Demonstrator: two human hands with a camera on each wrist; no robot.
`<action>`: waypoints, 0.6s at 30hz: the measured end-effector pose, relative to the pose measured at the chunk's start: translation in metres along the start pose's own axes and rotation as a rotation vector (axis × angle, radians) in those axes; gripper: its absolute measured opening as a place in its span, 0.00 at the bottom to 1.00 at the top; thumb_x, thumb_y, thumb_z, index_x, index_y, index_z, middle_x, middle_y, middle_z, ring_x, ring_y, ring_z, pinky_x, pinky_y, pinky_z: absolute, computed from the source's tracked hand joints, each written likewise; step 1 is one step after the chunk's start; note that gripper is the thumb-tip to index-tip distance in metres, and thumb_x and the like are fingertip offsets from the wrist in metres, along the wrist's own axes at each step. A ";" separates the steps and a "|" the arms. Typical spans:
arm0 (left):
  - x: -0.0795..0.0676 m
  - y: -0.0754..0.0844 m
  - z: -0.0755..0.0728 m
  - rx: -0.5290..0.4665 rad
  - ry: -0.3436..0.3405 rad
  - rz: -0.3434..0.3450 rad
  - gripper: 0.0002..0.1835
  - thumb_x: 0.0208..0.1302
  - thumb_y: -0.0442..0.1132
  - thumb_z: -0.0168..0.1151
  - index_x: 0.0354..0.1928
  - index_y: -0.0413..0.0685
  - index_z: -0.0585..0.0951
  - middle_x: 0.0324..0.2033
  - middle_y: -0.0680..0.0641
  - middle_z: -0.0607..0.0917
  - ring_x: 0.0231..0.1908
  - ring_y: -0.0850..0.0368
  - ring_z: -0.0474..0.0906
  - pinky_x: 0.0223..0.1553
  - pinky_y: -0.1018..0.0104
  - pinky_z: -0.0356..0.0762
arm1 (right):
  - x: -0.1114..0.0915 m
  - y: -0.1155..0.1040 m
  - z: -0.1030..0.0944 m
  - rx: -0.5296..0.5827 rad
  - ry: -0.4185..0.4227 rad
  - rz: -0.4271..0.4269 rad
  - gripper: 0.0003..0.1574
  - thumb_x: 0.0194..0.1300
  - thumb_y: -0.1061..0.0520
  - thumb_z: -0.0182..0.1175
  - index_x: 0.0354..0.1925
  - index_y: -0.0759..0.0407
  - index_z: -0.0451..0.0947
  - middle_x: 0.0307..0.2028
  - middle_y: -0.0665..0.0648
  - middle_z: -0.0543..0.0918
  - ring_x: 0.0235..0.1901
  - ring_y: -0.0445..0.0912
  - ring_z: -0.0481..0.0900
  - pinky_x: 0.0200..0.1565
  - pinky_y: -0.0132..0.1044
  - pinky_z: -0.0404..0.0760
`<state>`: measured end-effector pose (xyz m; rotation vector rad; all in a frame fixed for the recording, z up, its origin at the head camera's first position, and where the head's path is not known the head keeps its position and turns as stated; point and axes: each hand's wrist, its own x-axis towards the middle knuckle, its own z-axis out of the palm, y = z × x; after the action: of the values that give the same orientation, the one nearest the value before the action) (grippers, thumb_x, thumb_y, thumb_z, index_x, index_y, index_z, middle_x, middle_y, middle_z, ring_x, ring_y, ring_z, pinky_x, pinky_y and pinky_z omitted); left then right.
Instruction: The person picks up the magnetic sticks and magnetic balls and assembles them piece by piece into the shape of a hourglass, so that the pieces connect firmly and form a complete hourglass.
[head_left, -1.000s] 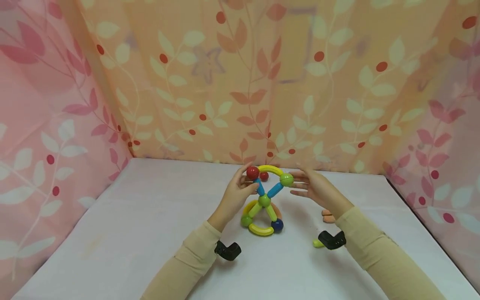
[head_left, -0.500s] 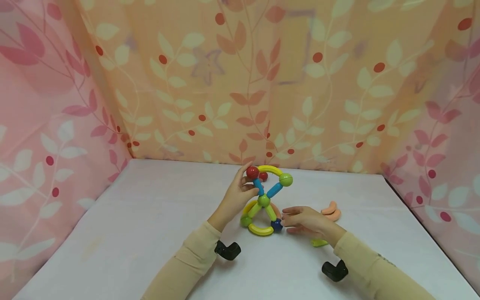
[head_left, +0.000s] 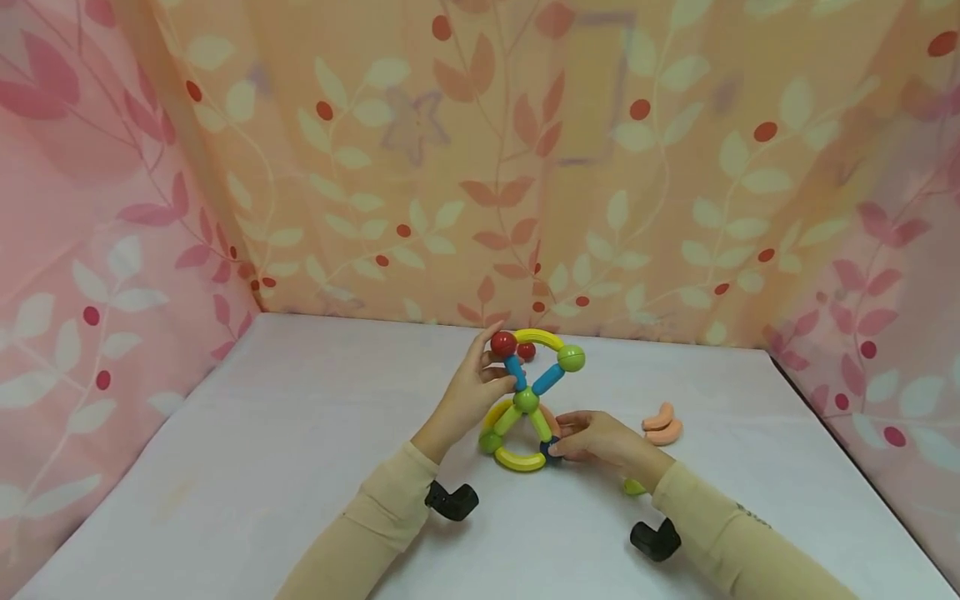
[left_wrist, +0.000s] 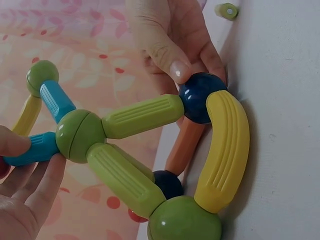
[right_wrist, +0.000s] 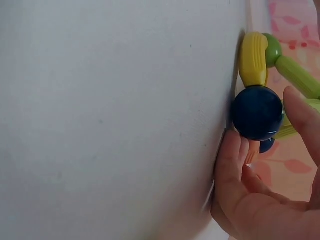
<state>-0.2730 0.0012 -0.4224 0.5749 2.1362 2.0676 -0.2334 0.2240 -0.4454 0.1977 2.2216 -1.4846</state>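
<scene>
A magnetic stick-and-ball structure stands on the table, with a green ball (head_left: 527, 401) at its narrow middle. Green sticks (left_wrist: 145, 116) slope down to a ring of curved yellow (left_wrist: 225, 150) and orange sticks with balls between them. Two blue sticks rise to a red ball (head_left: 503, 343) and a green ball (head_left: 571, 358), joined by a yellow arc (head_left: 538, 337). My left hand (head_left: 468, 387) pinches the left blue stick (left_wrist: 37, 149) just below the red ball. Low on the right, my right hand (head_left: 607, 440) holds the dark blue ball (right_wrist: 257, 112) between thumb and fingers.
Two curved orange sticks (head_left: 663, 425) lie to the right. A light green piece (head_left: 633, 486) is partly covered by my right forearm. Another red ball (head_left: 527, 351) shows behind the structure; whether it is attached, I cannot tell. Patterned curtains surround the white table (head_left: 300, 417).
My right hand has left the upper green ball and come down to the dark blue ball at the base, which it now grips. My left hand stays on the blue stick.
</scene>
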 end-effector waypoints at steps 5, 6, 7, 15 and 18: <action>0.001 0.005 -0.002 0.024 -0.008 0.007 0.44 0.66 0.26 0.60 0.75 0.70 0.55 0.58 0.39 0.78 0.52 0.47 0.80 0.56 0.53 0.83 | 0.004 -0.005 0.005 -0.041 0.043 -0.002 0.46 0.54 0.57 0.75 0.66 0.69 0.67 0.51 0.62 0.79 0.42 0.45 0.79 0.45 0.34 0.85; 0.001 0.005 -0.003 0.028 -0.009 0.007 0.44 0.66 0.27 0.60 0.75 0.71 0.55 0.57 0.39 0.78 0.52 0.47 0.80 0.56 0.53 0.83 | 0.005 -0.006 0.007 -0.045 0.053 0.002 0.46 0.54 0.57 0.75 0.66 0.69 0.67 0.51 0.62 0.79 0.41 0.45 0.79 0.45 0.34 0.85; 0.001 0.006 -0.004 0.034 -0.008 0.008 0.44 0.66 0.27 0.60 0.75 0.71 0.55 0.58 0.39 0.78 0.53 0.46 0.80 0.56 0.53 0.83 | 0.006 -0.007 0.009 -0.051 0.058 0.005 0.45 0.54 0.57 0.75 0.66 0.69 0.67 0.51 0.61 0.78 0.41 0.45 0.79 0.44 0.34 0.85; 0.000 0.004 -0.005 0.057 0.018 0.002 0.46 0.64 0.27 0.63 0.76 0.70 0.54 0.61 0.38 0.75 0.54 0.46 0.79 0.56 0.54 0.82 | 0.011 -0.014 0.005 -0.087 0.050 0.004 0.43 0.55 0.60 0.73 0.65 0.70 0.69 0.53 0.62 0.79 0.41 0.45 0.79 0.43 0.33 0.84; 0.000 0.006 -0.007 0.069 0.009 -0.002 0.46 0.63 0.29 0.65 0.76 0.66 0.53 0.59 0.39 0.78 0.54 0.46 0.80 0.57 0.53 0.82 | 0.015 -0.017 0.001 -0.108 0.035 -0.002 0.41 0.55 0.60 0.72 0.64 0.70 0.70 0.53 0.61 0.80 0.40 0.44 0.79 0.42 0.32 0.84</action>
<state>-0.2745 -0.0058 -0.4162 0.5724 2.2198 2.0068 -0.2526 0.2145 -0.4379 0.1882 2.3230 -1.3681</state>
